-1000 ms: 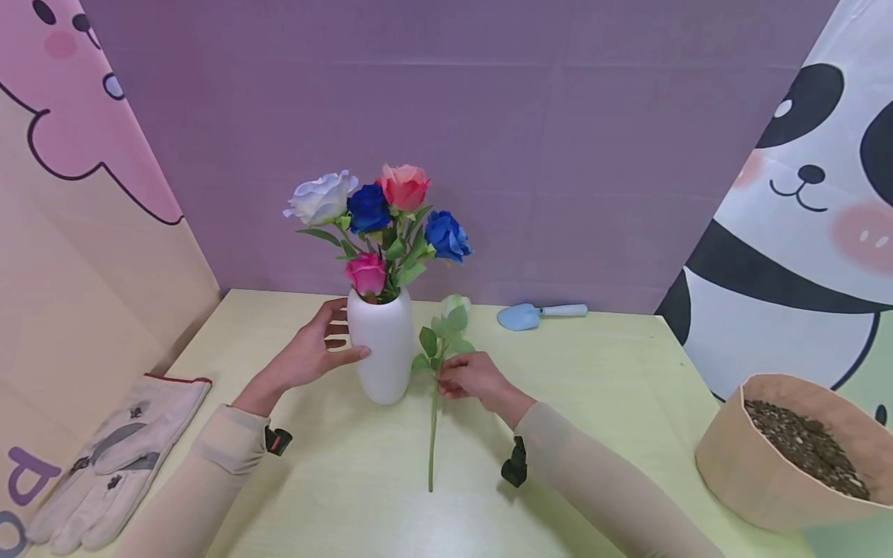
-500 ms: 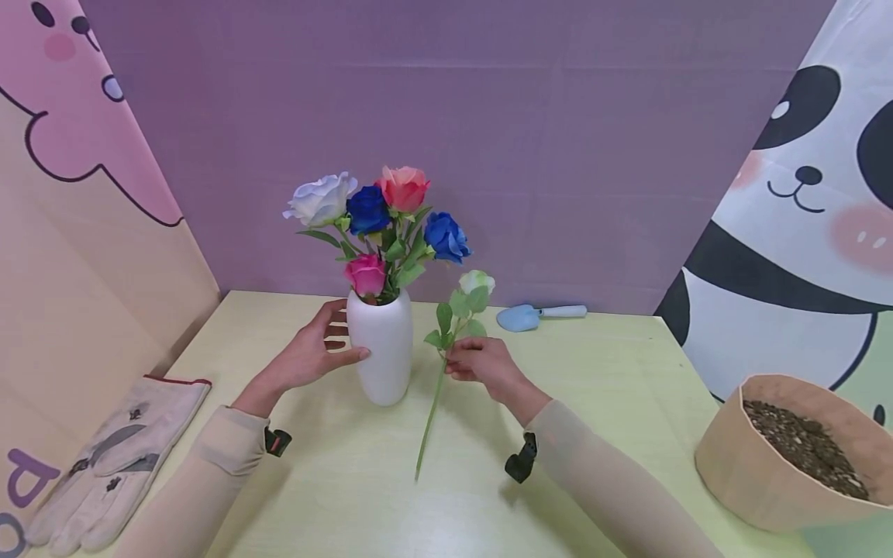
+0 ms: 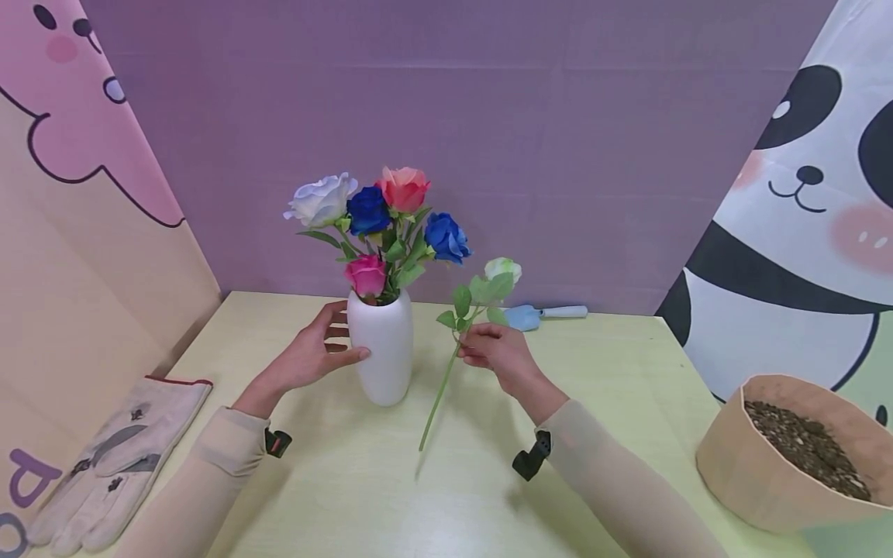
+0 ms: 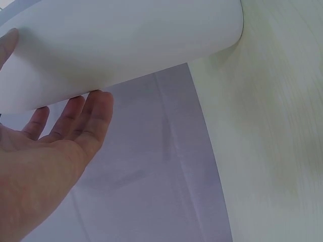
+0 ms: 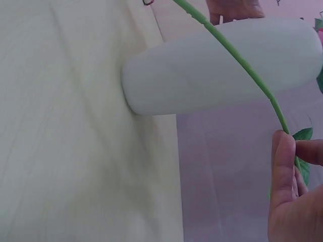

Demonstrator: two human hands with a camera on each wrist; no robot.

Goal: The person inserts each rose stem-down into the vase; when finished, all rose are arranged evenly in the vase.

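A white vase [image 3: 382, 349] stands upright on the table, holding several artificial roses: white, coral, pink [image 3: 366, 274] and blue [image 3: 447, 237]. My left hand [image 3: 307, 349] holds the vase's left side, its thumb on the front and fingertips against the far side; the left wrist view shows those fingertips [image 4: 101, 103] touching the wall. To the right of the vase, my right hand [image 3: 504, 355] pinches the green stem of a single white rose [image 3: 503, 270] just below its leaves. That rose leans right, with its stem's lower end [image 3: 422, 443] raised off the tabletop.
A small blue trowel [image 3: 561, 311] lies at the table's back edge, its blade partly behind the rose leaves. On the right stands a tan pot [image 3: 739, 457] of soil. Grey-white gloves [image 3: 129, 457] lie at the left edge. A purple backdrop [image 3: 593, 155] rises behind.
My right hand has lifted the white rose off the table and moved it up and to the right, tilting its bloom rightward. The left hand and vase have stayed put.
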